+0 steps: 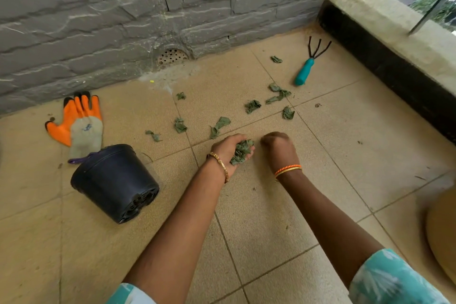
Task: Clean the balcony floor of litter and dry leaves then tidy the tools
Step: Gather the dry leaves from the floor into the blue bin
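Gathering stage. Left hand cupped, palm up, fingers curled round a clump of crumpled dry green leaves. Right hand knuckles up on the beige tiled floor; whether it grips anything cannot be told. Best to rake the loose scattered leaves together first, then tip handfuls into the toppled black plastic pot nearby.

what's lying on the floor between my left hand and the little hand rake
In the head view, loose dry leaves lie scattered on the tiles between your left hand and the hand rake.
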The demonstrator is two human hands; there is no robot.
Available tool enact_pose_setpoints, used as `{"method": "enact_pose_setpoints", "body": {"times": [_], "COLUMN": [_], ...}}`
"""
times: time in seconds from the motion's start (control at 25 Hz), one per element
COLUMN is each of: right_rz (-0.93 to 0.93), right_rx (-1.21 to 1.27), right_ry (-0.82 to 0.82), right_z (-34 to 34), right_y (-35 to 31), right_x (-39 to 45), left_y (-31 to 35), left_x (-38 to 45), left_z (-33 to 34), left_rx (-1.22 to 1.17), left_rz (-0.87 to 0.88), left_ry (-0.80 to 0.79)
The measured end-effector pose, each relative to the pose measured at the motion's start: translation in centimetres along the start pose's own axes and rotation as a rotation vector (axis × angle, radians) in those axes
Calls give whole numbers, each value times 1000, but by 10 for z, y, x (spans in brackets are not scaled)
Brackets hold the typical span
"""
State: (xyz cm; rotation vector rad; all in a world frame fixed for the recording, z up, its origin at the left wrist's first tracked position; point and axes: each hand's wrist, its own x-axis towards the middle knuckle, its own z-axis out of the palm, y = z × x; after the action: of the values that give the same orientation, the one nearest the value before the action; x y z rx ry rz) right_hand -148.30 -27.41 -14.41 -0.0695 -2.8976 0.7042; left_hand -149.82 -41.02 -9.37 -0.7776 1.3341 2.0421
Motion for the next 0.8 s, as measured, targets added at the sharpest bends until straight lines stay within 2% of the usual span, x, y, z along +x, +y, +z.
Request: {"method": "enact_pose_setpoints", "body": {"times": [0.12,0.2,0.36,0.44,0.52,0.68,0.72,0.8], "right_rz": [177,163,86,179,245,168,147,122], "right_rx": [389,459,336,402,311,-56,-115,-165], "right_ry": [195,146,-48,-14,64,-121,-122,-25], "right_z": [-16,-24,-38,-45,-42,-19,-12,-1], "right_y": [-12,-23,-25,-12,7,34,37,43], "right_x": [-8,-13,-10,6,29,65,65,61], "left_y": [1,1,-2,-1,1,0,0,1], "left_x": [0,-1,6,14,20,21,22,25], "left_z": [8,16,26,26,27,28,26,20], "left_rx": [7,17,78,39,-20,2,21,23], "left_rz": [-51,-74,-64,-58,-74,-69,-56,-48], "left_ry": [-56,-113,-53,-9,6,29,53,83]}}
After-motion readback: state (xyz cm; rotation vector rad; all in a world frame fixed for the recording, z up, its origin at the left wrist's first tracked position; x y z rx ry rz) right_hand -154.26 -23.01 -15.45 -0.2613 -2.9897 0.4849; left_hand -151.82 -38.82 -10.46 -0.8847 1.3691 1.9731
